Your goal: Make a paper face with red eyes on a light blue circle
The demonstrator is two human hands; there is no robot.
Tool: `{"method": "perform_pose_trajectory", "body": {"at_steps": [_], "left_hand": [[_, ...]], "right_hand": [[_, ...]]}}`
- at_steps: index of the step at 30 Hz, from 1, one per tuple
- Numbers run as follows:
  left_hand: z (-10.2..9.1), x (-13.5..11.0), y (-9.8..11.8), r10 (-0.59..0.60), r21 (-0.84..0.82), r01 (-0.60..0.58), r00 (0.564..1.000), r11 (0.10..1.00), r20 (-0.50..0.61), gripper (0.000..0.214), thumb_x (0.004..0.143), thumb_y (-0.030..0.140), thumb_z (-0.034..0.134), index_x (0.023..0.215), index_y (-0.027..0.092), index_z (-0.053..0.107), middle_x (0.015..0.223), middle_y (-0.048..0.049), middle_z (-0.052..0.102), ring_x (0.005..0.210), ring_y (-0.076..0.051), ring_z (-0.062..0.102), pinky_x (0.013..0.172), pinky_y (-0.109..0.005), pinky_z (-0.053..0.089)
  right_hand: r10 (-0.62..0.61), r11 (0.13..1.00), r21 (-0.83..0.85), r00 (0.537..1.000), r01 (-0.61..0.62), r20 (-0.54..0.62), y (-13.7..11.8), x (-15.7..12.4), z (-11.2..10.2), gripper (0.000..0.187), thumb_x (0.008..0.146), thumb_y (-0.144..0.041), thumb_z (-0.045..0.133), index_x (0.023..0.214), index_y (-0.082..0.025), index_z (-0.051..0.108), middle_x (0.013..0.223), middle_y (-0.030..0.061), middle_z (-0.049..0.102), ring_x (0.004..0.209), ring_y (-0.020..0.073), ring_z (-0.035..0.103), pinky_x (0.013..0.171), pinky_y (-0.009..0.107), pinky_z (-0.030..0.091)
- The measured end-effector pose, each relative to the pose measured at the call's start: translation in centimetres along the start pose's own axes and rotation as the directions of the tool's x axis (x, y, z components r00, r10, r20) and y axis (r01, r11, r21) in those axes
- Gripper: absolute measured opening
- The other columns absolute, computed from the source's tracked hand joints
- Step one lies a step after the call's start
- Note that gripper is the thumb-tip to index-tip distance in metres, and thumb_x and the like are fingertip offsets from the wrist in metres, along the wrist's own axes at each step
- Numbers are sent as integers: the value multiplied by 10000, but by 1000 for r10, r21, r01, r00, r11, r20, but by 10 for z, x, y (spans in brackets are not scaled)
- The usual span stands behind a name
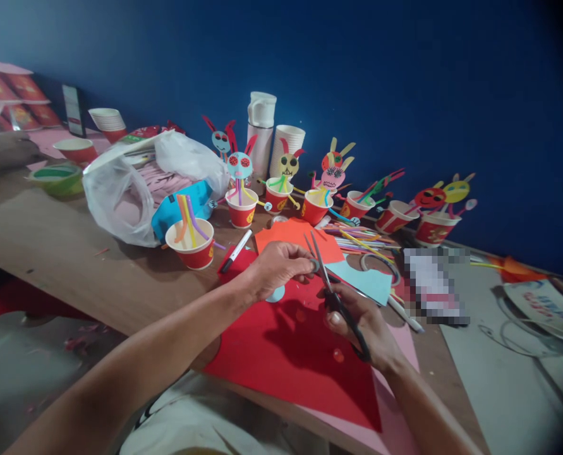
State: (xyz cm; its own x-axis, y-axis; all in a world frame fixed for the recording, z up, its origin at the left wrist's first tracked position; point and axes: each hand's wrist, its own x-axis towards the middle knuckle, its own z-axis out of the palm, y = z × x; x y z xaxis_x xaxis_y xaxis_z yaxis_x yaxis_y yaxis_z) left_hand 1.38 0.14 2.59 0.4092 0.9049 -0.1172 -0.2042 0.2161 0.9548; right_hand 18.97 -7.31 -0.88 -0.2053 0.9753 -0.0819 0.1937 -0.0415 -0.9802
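My left hand (284, 265) pinches a small round pale piece (314, 265), which looks like paper, between thumb and fingertips. In my right hand (364, 319) is a pair of black-handled scissors (342, 309). Their blades point up and away, slightly apart, right beside the small piece; whether they touch it I cannot tell. Under both hands lies a large red sheet of paper (272, 347). A light blue paper disc (275, 294) rests on it below my left hand. Just beyond are an orange sheet (290, 232) and a light blue sheet (364, 281) with cut edges.
Paper cups with straw-and-paper figures (240, 215) line the wall side. A cup with straws (191, 253), a plastic bag (115, 202) and a marker (236, 251) stand or lie left. Loose straws (366, 240) and a tape roll (380, 265) lie right. Another person's hand (6, 151) is far left.
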Motion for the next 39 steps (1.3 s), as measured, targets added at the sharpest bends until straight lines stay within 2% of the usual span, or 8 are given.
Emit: {"method": "perform_pose_trajectory", "body": {"at_steps": [11, 16, 19, 22, 26, 29, 39], "left_hand": [[-4, 1, 0, -31, 36, 30, 999, 999, 31, 21, 622, 103, 617, 640, 104, 627, 543, -12, 604, 511, -85, 547, 535, -200, 442], [-6, 1, 1, -47, 78, 43, 998, 996, 48, 25, 625, 97, 609, 639, 104, 629, 548, -17, 609, 507, -81, 547, 525, -191, 435], [-8, 2, -1, -80, 111, 72, 994, 991, 74, 34, 631, 94, 598, 640, 95, 631, 556, -24, 614, 509, -83, 553, 536, -197, 441], [-9, 3, -3, -113, 111, 102, 989, 989, 96, 27, 627, 99, 607, 631, 89, 632, 549, -24, 612, 503, -80, 551, 541, -201, 448], [-7, 3, -6, -129, 102, 119, 987, 988, 97, 13, 610, 82, 614, 604, 87, 625, 530, -22, 605, 489, -79, 543, 514, -195, 445], [-5, 3, -7, -156, 106, 145, 983, 984, 96, 28, 607, 71, 611, 619, 82, 633, 530, -25, 608, 483, -82, 545, 506, -196, 447], [-7, 5, -11, -172, 86, 163, 978, 983, 115, 31, 624, 67, 606, 643, 73, 630, 543, -23, 609, 483, -86, 556, 518, -207, 467]], "right_hand": [[0, 1000, -29, 1000, 1, 30, 1, 1, -2, 412, 721, -428, 628, 1036, -182, 530, 701, 11, 574, 542, 110, 504, 470, 237, 412], [-9, 990, -140, 1000, 10, 12, -2, 1, -9, 407, 704, -413, 645, 1015, -163, 562, 711, 24, 596, 594, 126, 531, 542, 249, 441], [22, 979, -206, 998, -11, 54, -5, 0, -17, 405, 706, -395, 648, 1030, -166, 566, 758, 40, 628, 649, 153, 569, 575, 263, 460], [62, 956, -291, 993, -31, 100, -9, 0, -24, 402, 717, -380, 643, 1056, -177, 570, 806, 48, 658, 699, 182, 604, 600, 278, 481], [59, 907, -421, 995, -21, 77, -18, 0, -31, 397, 683, -371, 673, 1036, -202, 612, 864, 50, 695, 784, 229, 642, 674, 310, 510], [37, 874, -486, 997, 2, 71, -23, 0, -33, 393, 655, -370, 693, 1014, -219, 641, 868, 45, 711, 790, 254, 656, 661, 322, 524], [4, 794, -607, 998, 32, 57, -20, 0, -38, 422, 654, -403, 687, 1029, -211, 656, 838, 38, 721, 715, 238, 663, 601, 303, 516]]}}
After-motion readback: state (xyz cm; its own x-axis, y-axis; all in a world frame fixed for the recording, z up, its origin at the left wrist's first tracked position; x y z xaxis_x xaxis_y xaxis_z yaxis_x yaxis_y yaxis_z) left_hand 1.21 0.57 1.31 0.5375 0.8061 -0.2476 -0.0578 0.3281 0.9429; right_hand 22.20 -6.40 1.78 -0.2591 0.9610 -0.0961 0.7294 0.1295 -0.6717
